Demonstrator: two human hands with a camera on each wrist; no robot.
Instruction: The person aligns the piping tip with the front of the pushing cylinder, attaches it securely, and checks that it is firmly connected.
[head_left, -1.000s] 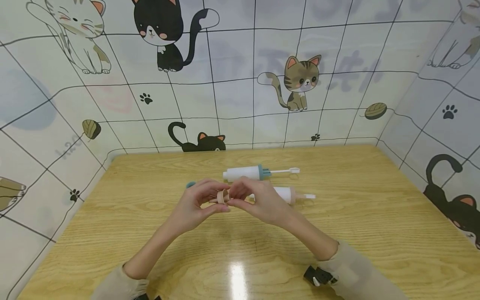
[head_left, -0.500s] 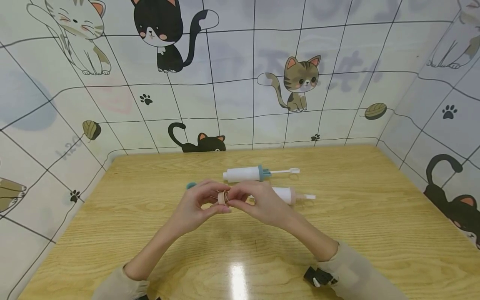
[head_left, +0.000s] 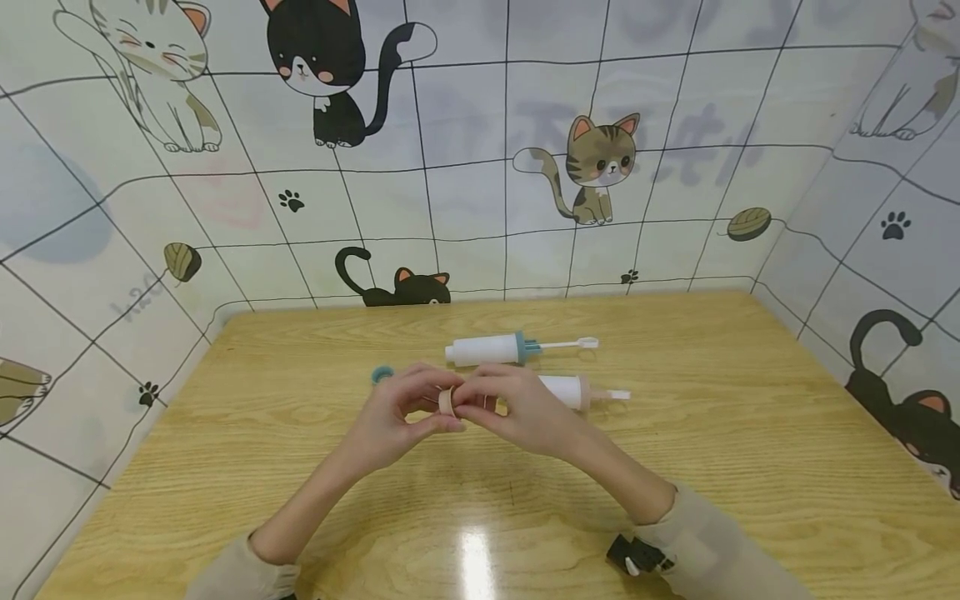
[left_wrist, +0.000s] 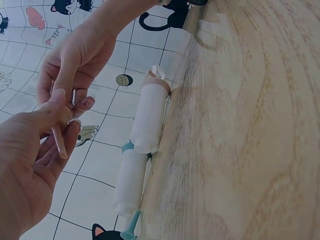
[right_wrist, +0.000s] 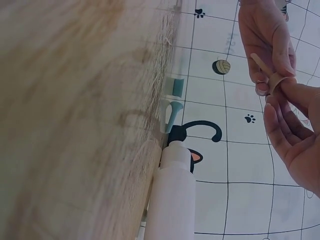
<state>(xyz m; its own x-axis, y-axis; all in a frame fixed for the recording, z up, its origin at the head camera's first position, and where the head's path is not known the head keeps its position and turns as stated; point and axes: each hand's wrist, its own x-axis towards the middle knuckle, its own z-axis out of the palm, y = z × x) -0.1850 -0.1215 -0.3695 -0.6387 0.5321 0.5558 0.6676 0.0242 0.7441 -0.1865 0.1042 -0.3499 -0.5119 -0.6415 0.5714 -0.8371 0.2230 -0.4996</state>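
Since a second earlier, the fingertips of the right hand (head_left: 517, 408) had been brought over the mouth of the pink stemmed cap (head_left: 446, 403), which had been seen more fully then. Nearest the camera, beige sleeves (head_left: 720, 546) were worn on both arms, and a black device (head_left: 637, 555) was fixed at the right cuff. The cap was held above the wooden table (head_left: 562, 508), between the two hands. It was pinched by the thumb and fingers of the left hand (head_left: 401, 417), while its rim was gripped between the right thumb and index finger. In both wrist views its narrow stem (left_wrist: 59, 142) was seen pointing out from the ring, on the left hand's side. Behind the right hand, a white bottle with a pink collar (head_left: 564, 391) was laid on its side, partly hidden. Beyond it lay a white bottle with a teal collar (head_left: 487, 349), from which a white-tipped rod (head_left: 562, 344) was extended. Behind the left hand, a teal stemmed piece (head_left: 382, 374) was partly covered. The table was backed by a cat-printed wall covering (head_left: 468, 208).
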